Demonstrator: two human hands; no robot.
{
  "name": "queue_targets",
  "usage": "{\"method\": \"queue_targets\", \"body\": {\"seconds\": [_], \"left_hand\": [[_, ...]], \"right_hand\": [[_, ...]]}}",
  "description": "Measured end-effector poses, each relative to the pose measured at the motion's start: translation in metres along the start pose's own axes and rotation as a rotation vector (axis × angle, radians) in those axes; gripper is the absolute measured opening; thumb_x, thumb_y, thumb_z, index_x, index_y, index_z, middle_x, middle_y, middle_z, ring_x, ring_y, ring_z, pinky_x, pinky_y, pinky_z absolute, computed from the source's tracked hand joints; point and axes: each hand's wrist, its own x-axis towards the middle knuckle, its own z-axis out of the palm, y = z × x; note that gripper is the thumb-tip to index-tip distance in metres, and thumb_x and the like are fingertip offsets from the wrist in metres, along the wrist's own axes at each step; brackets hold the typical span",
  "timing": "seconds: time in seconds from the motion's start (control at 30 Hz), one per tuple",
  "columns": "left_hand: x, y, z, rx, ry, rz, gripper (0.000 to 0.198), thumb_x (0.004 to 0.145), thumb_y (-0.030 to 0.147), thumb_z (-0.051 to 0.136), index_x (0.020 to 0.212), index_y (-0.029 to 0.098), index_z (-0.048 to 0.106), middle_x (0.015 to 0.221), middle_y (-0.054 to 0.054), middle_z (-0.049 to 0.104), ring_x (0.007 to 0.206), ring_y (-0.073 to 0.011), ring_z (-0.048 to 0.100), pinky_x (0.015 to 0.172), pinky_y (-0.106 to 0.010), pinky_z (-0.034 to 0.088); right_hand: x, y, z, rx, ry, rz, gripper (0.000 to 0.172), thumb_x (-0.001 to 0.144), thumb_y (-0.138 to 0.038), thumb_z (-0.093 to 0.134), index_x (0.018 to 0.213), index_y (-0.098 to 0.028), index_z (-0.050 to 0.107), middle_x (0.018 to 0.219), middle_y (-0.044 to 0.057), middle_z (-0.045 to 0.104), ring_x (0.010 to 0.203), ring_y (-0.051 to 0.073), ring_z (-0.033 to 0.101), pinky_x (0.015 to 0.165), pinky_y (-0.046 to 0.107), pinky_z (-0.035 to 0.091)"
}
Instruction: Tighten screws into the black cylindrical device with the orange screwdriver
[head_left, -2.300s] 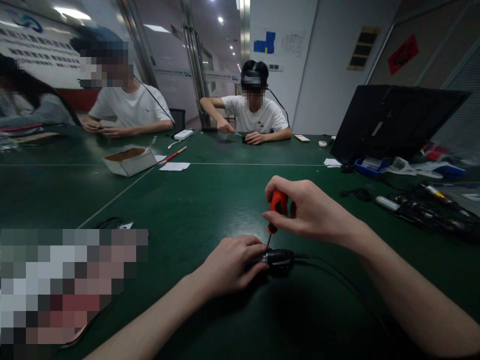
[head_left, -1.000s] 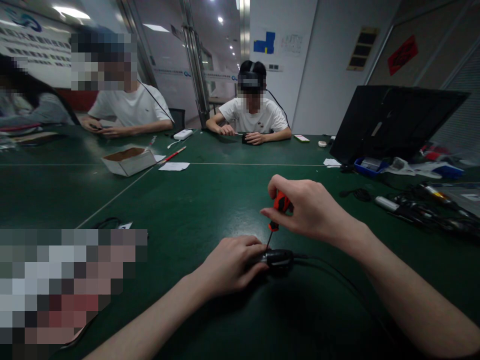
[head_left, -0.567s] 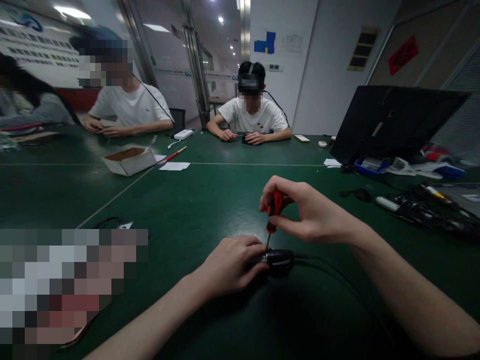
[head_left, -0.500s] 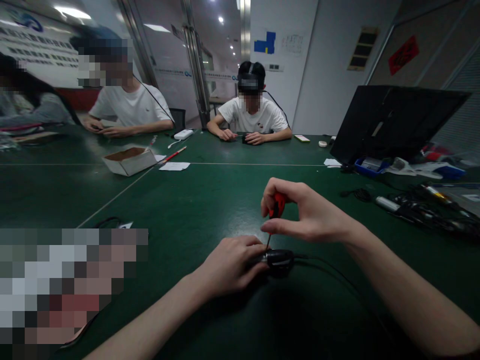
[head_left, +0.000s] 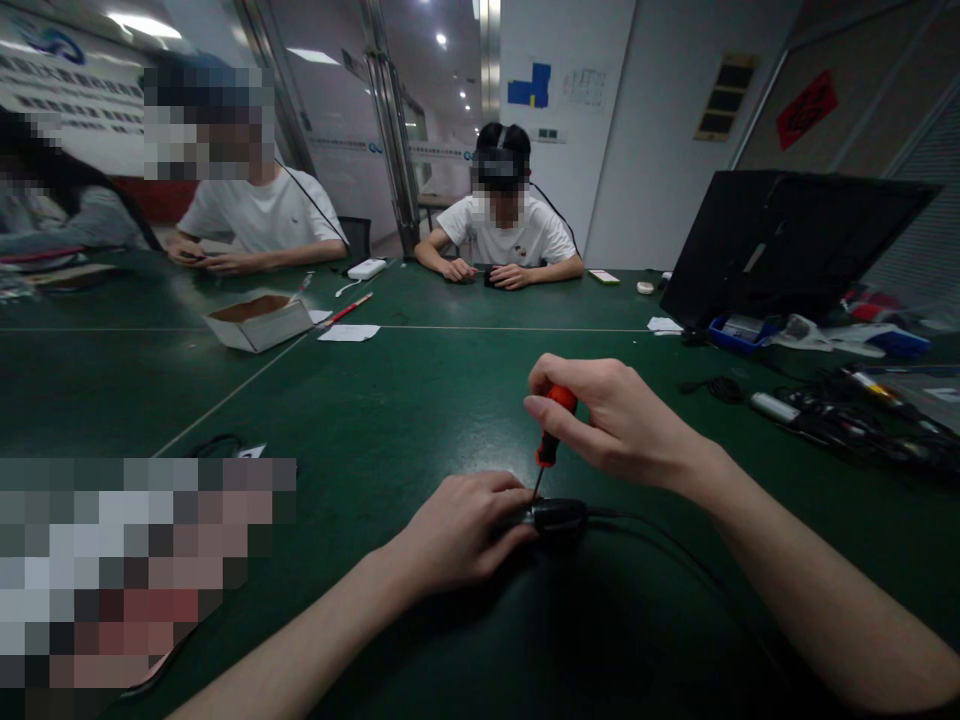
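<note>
My left hand [head_left: 466, 525] is closed around one end of a small black corded device [head_left: 562, 515] and holds it against the green tabletop. The device's rounded end shows beyond my fingers; its exact kind I cannot make out. In my right hand [head_left: 619, 425] is a screwdriver [head_left: 547, 448] with a red and black handle, pinched near its top between thumb and fingers. Its thin shaft slants down to the device beside my left fingertips. Just where the tip sits is too small to see. A thin black cable [head_left: 652, 525] trails off to the right.
A black monitor [head_left: 780, 250] stands at the right, with a blue tray [head_left: 742, 333] and tangled cables [head_left: 832, 415] nearby. Left of centre is an open box [head_left: 259, 325] by a red pencil-like stick [head_left: 351, 307]. Other people sit across the green table [head_left: 420, 400].
My right thumb has moved up the screwdriver handle, showing more of its lower part, and the wrist has shifted slightly. My left hand and the device have stayed in place.
</note>
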Motion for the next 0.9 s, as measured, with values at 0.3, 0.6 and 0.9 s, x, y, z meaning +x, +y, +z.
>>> {"method": "queue_targets", "body": {"seconds": [0.3, 0.6, 0.9], "left_hand": [[0.0, 0.0, -0.001, -0.006, 0.001, -0.003, 0.025, 0.095, 0.03, 0.052, 0.115, 0.019, 0.063, 0.104, -0.007, 0.066, 0.087, -0.0218, 0.063, 0.07, -0.029, 0.05], [0.0, -0.002, 0.001, -0.005, -0.007, 0.005, 0.026, 0.096, 0.03, 0.051, 0.116, 0.02, 0.062, 0.105, -0.007, 0.065, 0.088, -0.0217, 0.063, 0.072, -0.029, 0.05], [0.0, 0.0, 0.0, -0.012, -0.004, 0.005, 0.023, 0.095, 0.029, 0.051, 0.112, 0.019, 0.063, 0.104, -0.008, 0.065, 0.087, -0.0218, 0.064, 0.073, -0.03, 0.05]], "right_hand": [[-0.002, 0.003, 0.003, -0.079, 0.006, 0.054, 0.02, 0.086, -0.035, 0.062, 0.087, -0.02, 0.05, 0.064, -0.007, 0.05, 0.054, 0.007, 0.042, 0.053, 0.022, 0.03], [-0.004, -0.001, -0.01, 0.212, -0.136, -0.023, 0.019, 0.079, -0.009, 0.06, 0.094, -0.017, 0.053, 0.087, -0.001, 0.061, 0.075, 0.01, 0.056, 0.068, 0.023, 0.045], [0.0, 0.008, -0.001, 0.755, -0.228, 0.094, 0.014, 0.096, -0.032, 0.051, 0.093, -0.019, 0.049, 0.082, -0.001, 0.058, 0.068, 0.011, 0.061, 0.063, 0.026, 0.052]]}}
